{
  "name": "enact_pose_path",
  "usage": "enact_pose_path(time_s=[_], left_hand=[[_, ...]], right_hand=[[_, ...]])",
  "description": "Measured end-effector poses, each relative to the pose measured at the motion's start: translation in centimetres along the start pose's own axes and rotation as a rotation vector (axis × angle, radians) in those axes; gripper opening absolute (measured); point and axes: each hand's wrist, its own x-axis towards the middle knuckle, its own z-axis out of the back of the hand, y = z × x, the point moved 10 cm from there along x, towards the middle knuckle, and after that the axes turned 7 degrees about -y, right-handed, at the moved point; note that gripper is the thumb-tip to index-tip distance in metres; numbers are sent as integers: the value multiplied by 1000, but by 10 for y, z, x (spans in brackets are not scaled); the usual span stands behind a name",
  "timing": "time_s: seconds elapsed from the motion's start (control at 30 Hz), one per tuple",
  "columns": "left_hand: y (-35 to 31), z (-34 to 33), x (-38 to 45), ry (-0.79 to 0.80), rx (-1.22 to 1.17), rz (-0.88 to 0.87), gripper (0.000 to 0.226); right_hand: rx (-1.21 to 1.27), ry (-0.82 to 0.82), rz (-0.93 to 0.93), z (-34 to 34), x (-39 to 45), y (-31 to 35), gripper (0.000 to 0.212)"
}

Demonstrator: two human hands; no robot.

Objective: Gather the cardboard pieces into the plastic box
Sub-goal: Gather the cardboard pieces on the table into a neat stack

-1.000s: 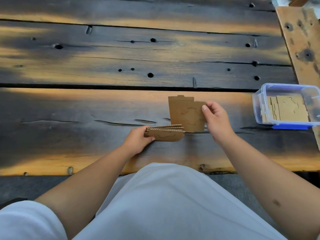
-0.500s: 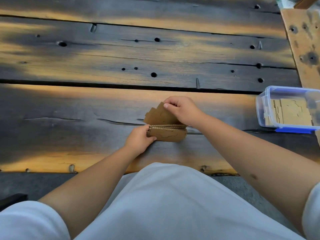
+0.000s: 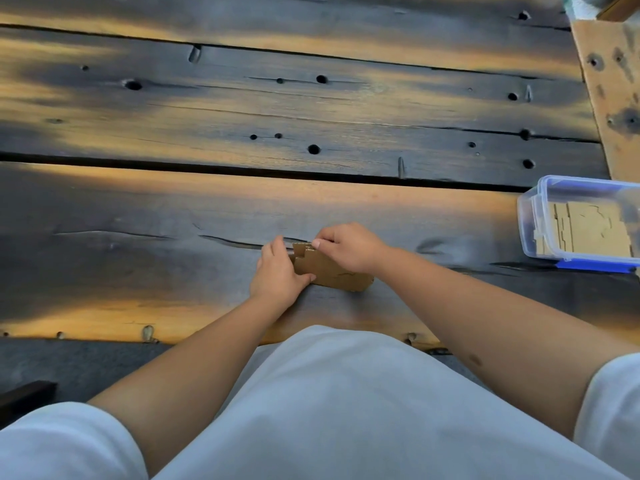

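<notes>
A stack of brown cardboard pieces [image 3: 332, 271] with notched edges stands on edge on the dark wooden table, just beyond the near edge. My left hand [image 3: 278, 271] grips the stack's left end. My right hand [image 3: 349, 247] is closed over its top and right side, covering part of it. The clear plastic box [image 3: 533, 220] with a blue rim sits at the far right, open, with several flat cardboard pieces [image 3: 588, 230] lying inside. The box stands well apart from both hands.
The table [image 3: 242, 116] is made of dark, scorched planks with gaps and knot holes. A lighter wooden board [image 3: 616, 98] runs along the right side behind the box. My white shirt fills the bottom of the view.
My right hand brought the upright cardboard piece down onto the stack held by my left hand. Both hands now close together around the whole stack.
</notes>
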Motion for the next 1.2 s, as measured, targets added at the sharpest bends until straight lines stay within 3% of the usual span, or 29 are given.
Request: enact_pose_path(time_s=[0.1, 0.23, 0.37, 0.47, 0.53, 0.6, 0.7, 0.77, 0.83, 0.97, 1.07, 1.13, 1.2], left_hand=[[-16, -1, -3, 27, -107, -161, 97], [-19, -9, -4, 168, -351, -162, 84], [-28, -12, -8, 220, -382, -248, 48], [-35, -11, -11, 229, -307, -322, 19], [-35, -10, -11, 246, -304, -340, 19], [-34, -10, -11, 261, -297, -342, 18], [-33, -10, -11, 258, -288, -326, 16], [-35, -11, -11, 257, -290, -325, 18], [-36, -11, -12, 254, -269, -326, 21], [-35, -11, -14, 254, -182, -307, 28], [-34, -11, -12, 221, -21, -284, 51], [-31, -13, -11, 220, 86, -251, 78], [-31, -14, -13, 228, 116, -250, 90]], right_hand=[[-23, 58, 56, -7, -10, 5, 38], [-129, 93, 144, -11, -23, 11, 46], [-250, 57, 206, -21, -38, 11, 32], [-248, -42, 200, -13, -47, 9, 49], [-214, -224, 143, 6, -59, -2, 72], [-10, -375, -4, 20, -78, -28, 86], [297, -419, -309, 9, -109, -84, 99], [306, -322, -409, -10, -120, -103, 103], [247, -206, -352, -27, -118, -98, 102], [217, -212, -316, -38, -105, -82, 74], [128, -264, -371, -33, -97, -80, 50], [63, -252, -397, -29, -92, -83, 52], [10, -247, -409, -24, -88, -85, 54]])
